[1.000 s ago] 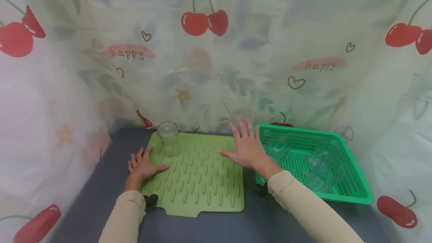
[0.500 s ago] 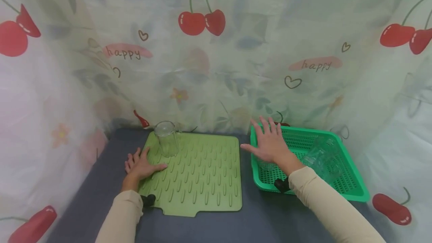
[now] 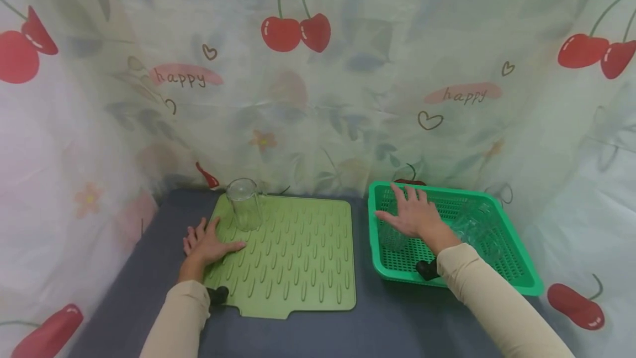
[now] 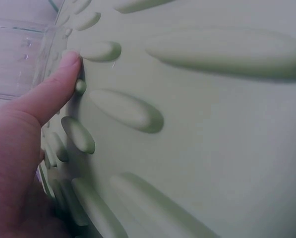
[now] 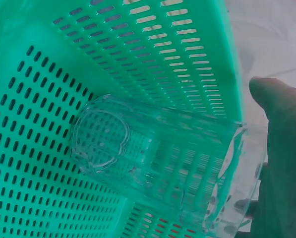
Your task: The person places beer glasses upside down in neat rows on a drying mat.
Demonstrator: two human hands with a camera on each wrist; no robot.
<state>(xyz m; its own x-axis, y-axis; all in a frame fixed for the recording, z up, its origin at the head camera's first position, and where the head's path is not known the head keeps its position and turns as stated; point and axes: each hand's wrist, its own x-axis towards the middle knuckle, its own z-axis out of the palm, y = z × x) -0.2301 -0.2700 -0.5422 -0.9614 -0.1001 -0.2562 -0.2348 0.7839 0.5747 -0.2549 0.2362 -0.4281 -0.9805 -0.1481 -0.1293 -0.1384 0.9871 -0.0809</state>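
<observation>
My left hand (image 3: 206, 247) rests at the left edge of a light green ribbed mat (image 3: 298, 258), fingers spread and thumb lying on its surface. Just beyond it, a clear glass mug (image 3: 247, 209) stands upright on the mat's far left corner. My right hand (image 3: 414, 217) is over the left part of a green plastic basket (image 3: 397, 274), fingers extended and apart. Below it a clear glass (image 5: 157, 153) lies tilted against the basket wall. In the right wrist view the thumb (image 5: 271, 91) is beside the glass's rim, not closed on it; some fingers are partly hidden behind the glass.
More clear glassware (image 3: 479, 231) lies in the basket's right part, partly hidden by the right forearm. Mat and basket sit on a dark grey table (image 3: 318, 336). A cherry-printed curtain (image 3: 318, 126) surrounds the back and sides.
My right hand has moved right, from over the mat's right edge to over the basket, and lowered toward the glass there. The left hand and the mug on the mat stay in place.
</observation>
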